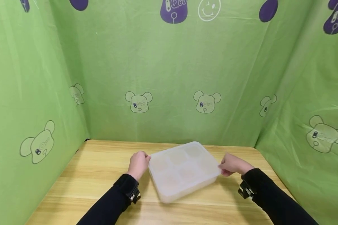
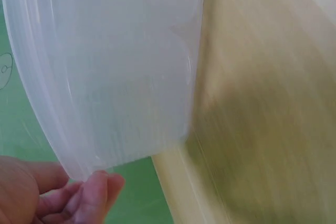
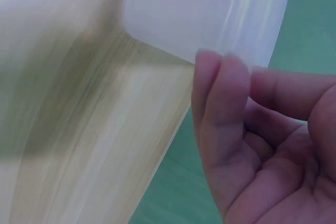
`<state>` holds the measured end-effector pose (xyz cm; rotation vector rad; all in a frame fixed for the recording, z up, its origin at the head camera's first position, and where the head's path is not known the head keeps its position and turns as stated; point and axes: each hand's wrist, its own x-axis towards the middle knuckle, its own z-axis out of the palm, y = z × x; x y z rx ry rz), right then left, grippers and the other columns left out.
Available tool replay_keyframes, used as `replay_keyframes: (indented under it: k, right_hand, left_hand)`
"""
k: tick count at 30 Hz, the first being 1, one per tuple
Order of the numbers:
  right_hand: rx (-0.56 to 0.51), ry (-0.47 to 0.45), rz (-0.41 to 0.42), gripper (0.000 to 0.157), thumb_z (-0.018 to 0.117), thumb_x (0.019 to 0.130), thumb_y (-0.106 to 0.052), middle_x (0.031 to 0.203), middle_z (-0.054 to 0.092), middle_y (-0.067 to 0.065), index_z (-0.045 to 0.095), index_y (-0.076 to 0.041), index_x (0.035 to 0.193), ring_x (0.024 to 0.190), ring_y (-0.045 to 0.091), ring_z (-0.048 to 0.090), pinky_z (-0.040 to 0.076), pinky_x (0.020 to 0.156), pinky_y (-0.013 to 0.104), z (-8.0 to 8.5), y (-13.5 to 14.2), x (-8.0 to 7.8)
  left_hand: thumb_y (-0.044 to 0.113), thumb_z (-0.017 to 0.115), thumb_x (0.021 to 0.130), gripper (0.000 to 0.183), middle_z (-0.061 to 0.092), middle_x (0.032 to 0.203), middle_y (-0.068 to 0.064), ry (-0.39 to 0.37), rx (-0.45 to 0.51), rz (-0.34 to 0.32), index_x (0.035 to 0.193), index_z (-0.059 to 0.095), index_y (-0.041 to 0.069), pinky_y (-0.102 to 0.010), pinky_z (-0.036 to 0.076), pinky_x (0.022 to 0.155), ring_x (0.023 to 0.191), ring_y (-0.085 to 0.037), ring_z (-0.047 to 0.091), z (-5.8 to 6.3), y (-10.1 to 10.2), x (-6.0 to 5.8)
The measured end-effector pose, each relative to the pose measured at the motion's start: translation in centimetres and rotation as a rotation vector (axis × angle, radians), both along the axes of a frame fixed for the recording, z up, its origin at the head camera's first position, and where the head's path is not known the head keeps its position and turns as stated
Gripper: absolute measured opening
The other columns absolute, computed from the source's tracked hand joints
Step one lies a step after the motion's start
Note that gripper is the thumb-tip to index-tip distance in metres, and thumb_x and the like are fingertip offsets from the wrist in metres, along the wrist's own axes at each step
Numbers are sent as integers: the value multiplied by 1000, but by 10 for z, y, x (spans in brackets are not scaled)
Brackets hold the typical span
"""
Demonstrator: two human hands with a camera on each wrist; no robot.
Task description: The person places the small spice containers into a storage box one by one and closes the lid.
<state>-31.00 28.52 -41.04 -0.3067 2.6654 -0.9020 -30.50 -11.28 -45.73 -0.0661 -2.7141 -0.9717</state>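
A translucent white plastic storage box [image 1: 183, 167] with a lid stands slightly turned on the wooden table, between both hands. Six compartments show faintly through its lid. At its far left corner my left hand [image 1: 139, 164] pinches the rim between thumb and fingers; the left wrist view shows this hand [image 2: 68, 195] at the box's edge [image 2: 121, 77]. My right hand [image 1: 233, 164] pinches the rim at the right corner. In the right wrist view, thumb and fingertips of that hand [image 3: 252, 135] meet at the corner of the box [image 3: 184, 14].
The light wooden table [image 1: 101, 175] reaches back to a green cloth [image 1: 169, 68] printed with bear faces. Further green cloth walls close in the left and right sides. Both forearms wear black sleeves with small wrist cameras.
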Motion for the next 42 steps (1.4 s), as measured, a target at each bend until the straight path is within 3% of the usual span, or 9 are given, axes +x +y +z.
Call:
replay_keyframes:
  k: [7,13,19,26,34,42]
  right_hand:
    - [-115,-128,0,24,60,96,-1,63,64,6,67,11,77,54,9,61,55,55,23,2,4,12]
    - [-202,-232,-12,23,59,98,-3,66,66,8,68,13,83,55,8,62,54,54,19,-2,6,21]
    - [-251,-296,-24,24,60,99,-6,68,67,7,68,13,87,55,7,60,52,54,17,-8,11,28]
    - [-314,-375,-8,25,60,99,-8,70,67,6,68,12,88,56,6,60,52,55,16,-9,7,37]
    - [-342,-394,-17,25,60,99,-9,68,66,4,69,11,87,56,5,59,52,55,15,-11,6,41]
    - [-338,-371,-21,23,61,99,-9,69,65,3,69,8,87,56,5,57,50,54,14,-14,4,44]
  left_hand:
    - [14,70,93,14,71,74,-3,46,119,-36,86,77,4,-34,53,66,66,-15,62,-10,-5,-17]
    - [14,69,95,16,73,80,-6,24,197,-79,98,77,1,-34,56,68,71,-17,67,-17,-8,-26]
    - [13,66,97,27,72,109,-21,-13,253,-217,115,70,-7,-44,56,90,101,-34,70,-20,-11,-31]
    - [7,58,101,35,66,119,-27,-66,369,-333,128,57,-15,-46,52,98,113,-39,63,-26,-16,-36]
    - [8,52,104,39,58,132,-28,-139,394,-305,137,50,-13,-49,47,103,123,-41,57,-22,-12,-33]
    - [9,51,105,40,58,133,-27,-144,419,-292,138,49,-12,-48,46,105,124,-39,57,-22,-12,-33]
